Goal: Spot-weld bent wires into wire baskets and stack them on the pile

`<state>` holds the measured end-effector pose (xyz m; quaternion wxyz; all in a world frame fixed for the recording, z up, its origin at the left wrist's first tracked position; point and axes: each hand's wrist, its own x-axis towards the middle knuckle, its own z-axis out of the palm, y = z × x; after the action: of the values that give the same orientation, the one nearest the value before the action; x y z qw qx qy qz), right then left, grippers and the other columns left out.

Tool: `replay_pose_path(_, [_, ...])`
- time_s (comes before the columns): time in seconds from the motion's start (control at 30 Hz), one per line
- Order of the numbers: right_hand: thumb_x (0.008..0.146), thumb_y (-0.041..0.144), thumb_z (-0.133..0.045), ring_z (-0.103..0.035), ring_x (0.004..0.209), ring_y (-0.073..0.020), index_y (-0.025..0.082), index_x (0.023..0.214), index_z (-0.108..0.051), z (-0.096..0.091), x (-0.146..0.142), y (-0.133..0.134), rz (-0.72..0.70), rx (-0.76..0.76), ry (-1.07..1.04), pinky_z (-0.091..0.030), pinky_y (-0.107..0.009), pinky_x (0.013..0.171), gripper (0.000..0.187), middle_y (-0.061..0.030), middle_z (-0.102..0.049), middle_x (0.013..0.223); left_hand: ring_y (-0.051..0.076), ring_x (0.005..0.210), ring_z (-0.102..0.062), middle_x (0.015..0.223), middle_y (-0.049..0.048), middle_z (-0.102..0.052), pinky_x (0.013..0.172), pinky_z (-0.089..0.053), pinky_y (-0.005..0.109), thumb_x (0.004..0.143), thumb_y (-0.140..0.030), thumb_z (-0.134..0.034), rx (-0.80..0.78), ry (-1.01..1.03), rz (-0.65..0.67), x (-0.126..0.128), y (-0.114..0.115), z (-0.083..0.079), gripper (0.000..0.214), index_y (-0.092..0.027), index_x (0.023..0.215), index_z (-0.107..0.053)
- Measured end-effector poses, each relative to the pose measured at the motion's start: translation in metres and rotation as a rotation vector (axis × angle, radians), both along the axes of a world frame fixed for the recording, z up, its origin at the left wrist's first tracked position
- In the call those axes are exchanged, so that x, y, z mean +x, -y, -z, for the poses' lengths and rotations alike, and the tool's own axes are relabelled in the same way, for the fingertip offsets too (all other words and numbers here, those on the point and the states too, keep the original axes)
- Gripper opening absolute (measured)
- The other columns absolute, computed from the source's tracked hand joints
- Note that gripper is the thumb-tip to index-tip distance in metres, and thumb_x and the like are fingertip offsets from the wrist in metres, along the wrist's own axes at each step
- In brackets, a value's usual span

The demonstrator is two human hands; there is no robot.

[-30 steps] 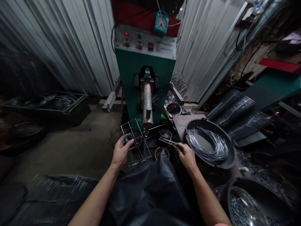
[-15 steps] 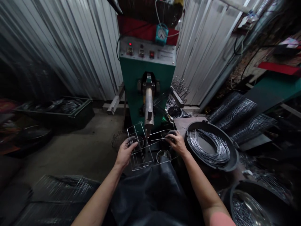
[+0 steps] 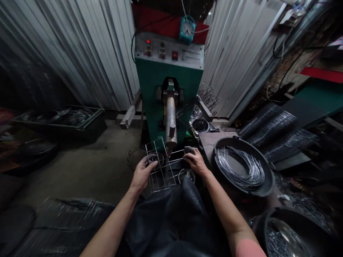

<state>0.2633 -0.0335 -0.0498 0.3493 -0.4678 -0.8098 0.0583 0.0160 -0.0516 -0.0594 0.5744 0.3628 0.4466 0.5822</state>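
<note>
A wire rack (image 3: 161, 167), a small open grid of thin bright rods with upright sides, is held just below the tip of the cylindrical electrode arm (image 3: 170, 121) of a green spot-welding machine (image 3: 168, 80), above the black apron (image 3: 174, 217) spread over the lap. The rack's left side is grasped by the left hand (image 3: 142, 173), thumb over a top rod and fingers wrapped beneath. Its right side is gripped by the right hand (image 3: 195, 161), fingers curled down over the rod ends; whether a separate loose wire is also pinched there cannot be told. The rack is judged light and fairly stiff at its joints, though the single rods would likely flex and any unwelded piece could slip. It is best taken at both outer frame rods, well clear of the electrode tip, with cut wire ends treated as sharp. A small metal bowl (image 3: 187, 175) is seen just beneath the right hand, and a wide dark pan (image 3: 265, 187) of curved wire lengths is set near it on the right.
</note>
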Motion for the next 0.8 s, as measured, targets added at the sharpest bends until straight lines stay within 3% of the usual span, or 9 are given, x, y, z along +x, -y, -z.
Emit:
replay_pose_path(0.6, [0.083,0.024,-0.054,-0.048,0.103,-0.0204,0.025,0.086,-0.065,-0.006,0.007,-0.010,-0.057,-0.080,0.010,-0.042,-0.039,0.089,0.011,-0.0039,-0.059,0.116,0.011,0.066,-0.054,0.070,-0.0017,-0.061,0.067,-0.043,0.024,0.053,-0.030,-0.077,-0.003,0.015,0.005,0.004,-0.003,-0.004,0.044,-0.016,0.093,-0.064])
replay_pose_path(0.8, [0.083,0.024,-0.055,-0.048,0.102,-0.0202,0.024,0.085,-0.065,-0.010,0.007,-0.019,-0.072,-0.059,0.014,-0.042,-0.039,0.089,0.010,-0.0047,-0.059,0.115,0.011,0.068,-0.057,0.075,0.0006,-0.064,0.067,-0.044,0.024,0.052,-0.028,-0.078,-0.011,0.079,0.020,0.004,-0.014,0.001,0.047,-0.014,0.094,-0.064])
